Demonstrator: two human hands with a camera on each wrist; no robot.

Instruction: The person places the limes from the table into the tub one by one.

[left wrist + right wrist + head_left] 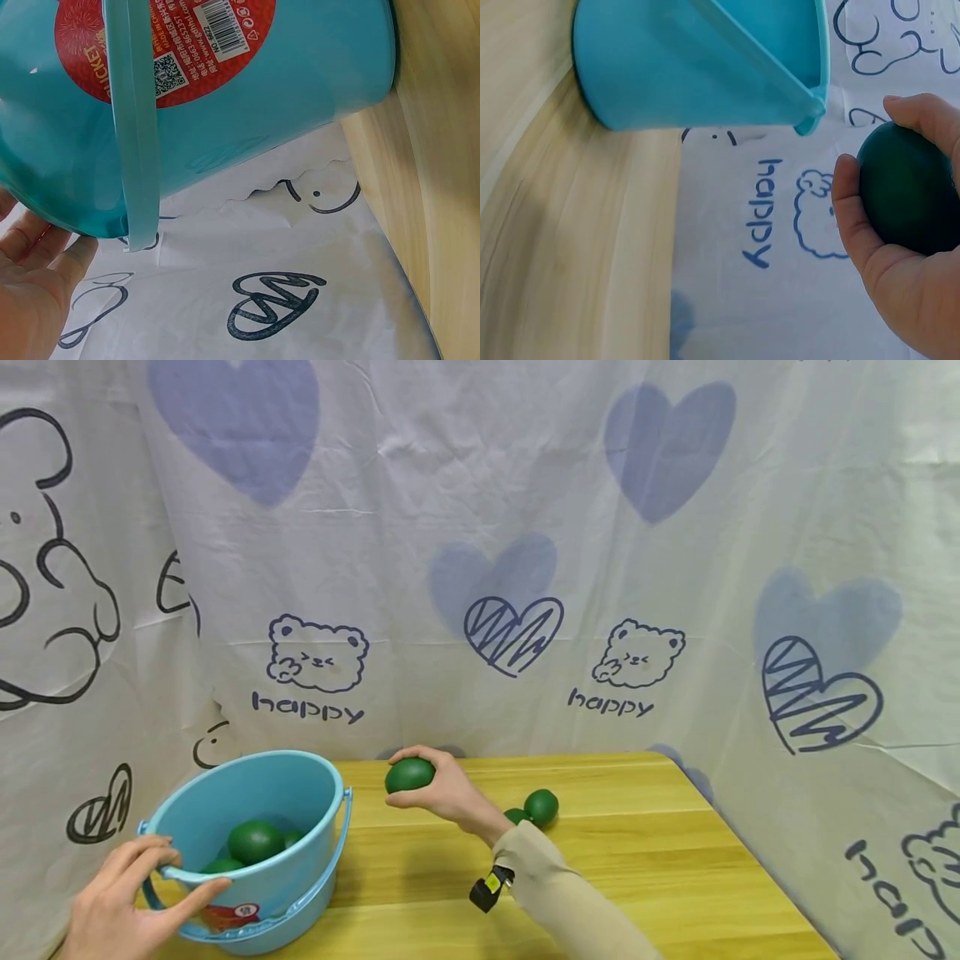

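Note:
In the head view, my right hand [450, 789] holds a dark green oval fruit [409, 774] above the table, right of a light blue bucket [341, 777]. The right wrist view shows thumb and fingers curled round this fruit [904, 191]. My left hand [123, 897] grips the bucket's near left rim. In the left wrist view its fingers [49, 244] are at the rim, partly hidden by it. Inside the bucket lie several similar green fruits [257, 842]. Two more fruits [542, 807] sit on the table beyond the right forearm, one partly hidden by the sleeve.
The wooden table [645, 860] carries the bucket at its left side. A bucket handle [345, 831] hangs down on the outside. White cloth [405, 568] with hearts and bears hangs behind the table and along both sides. A small black device [491, 889] is on the right wrist.

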